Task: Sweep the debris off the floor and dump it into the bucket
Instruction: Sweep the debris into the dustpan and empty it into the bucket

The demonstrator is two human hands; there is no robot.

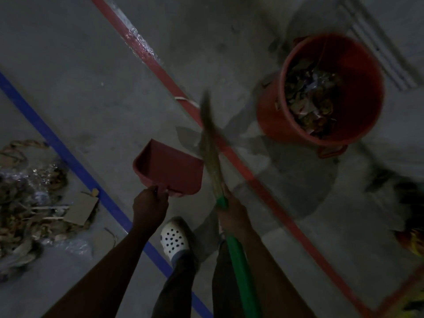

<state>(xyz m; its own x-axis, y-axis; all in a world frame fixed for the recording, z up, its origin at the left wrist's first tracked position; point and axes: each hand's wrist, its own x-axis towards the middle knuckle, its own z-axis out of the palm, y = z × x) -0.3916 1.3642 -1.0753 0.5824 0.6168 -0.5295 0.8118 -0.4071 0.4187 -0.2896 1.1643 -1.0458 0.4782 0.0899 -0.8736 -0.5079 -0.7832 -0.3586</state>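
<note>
My left hand (149,206) grips the handle of a red dustpan (171,169), held above the floor with its pan looking empty. My right hand (231,211) holds a broom (210,145) by its green handle, and the straw bristles point up and away, blurred. A red bucket (360,72) stands at the upper right, holding leaves and scraps. A pile of debris (34,203) lies on the floor at the left: dry leaves, rope, plastic film and a piece of cardboard.
A blue tape line (68,157) and a red tape line (165,76) run diagonally across the grey concrete floor. My foot in a white perforated clog (174,241) stands between them. A floor grate (378,42) lies behind the bucket. Blurred coloured objects sit at the right edge.
</note>
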